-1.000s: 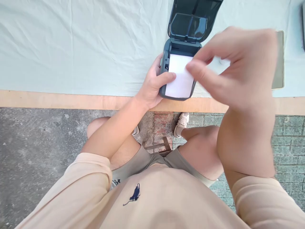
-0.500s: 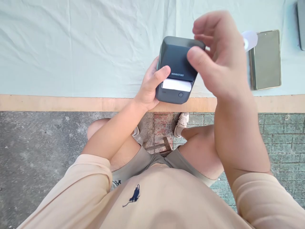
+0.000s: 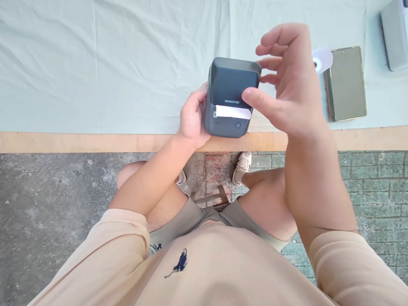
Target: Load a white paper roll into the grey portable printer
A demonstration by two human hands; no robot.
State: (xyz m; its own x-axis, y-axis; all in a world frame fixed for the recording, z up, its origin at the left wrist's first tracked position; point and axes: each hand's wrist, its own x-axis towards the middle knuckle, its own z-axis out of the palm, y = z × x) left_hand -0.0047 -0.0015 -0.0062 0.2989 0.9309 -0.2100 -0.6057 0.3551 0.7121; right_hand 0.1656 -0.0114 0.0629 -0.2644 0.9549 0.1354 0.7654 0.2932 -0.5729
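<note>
A dark label printer (image 3: 234,83) with "NIIMBOT" on its lid is over the table near its front edge. From its front slot a white label strip (image 3: 232,112) sticks out, above a round power button. My left hand (image 3: 193,118) grips the printer's left side, the thumb against that side and the other fingers hidden beneath. Over the printer's right side, my right hand (image 3: 295,87) is spread, fingers apart, thumb over the lid's right edge. Whether its fingertips touch the casing I cannot tell.
To the right lies a phone-like slab (image 3: 347,85) in a case, with a white paper roll (image 3: 324,60) at its upper left corner. A grey-white box-shaped object (image 3: 395,36) stands at the far right. Pale cloth (image 3: 127,63) covers the table up to a bare wooden edge (image 3: 79,141).
My left thumb has come off the printer's top to its left side. My right hand has opened wider and shifted slightly left and down. The view has shifted a little rightward.
</note>
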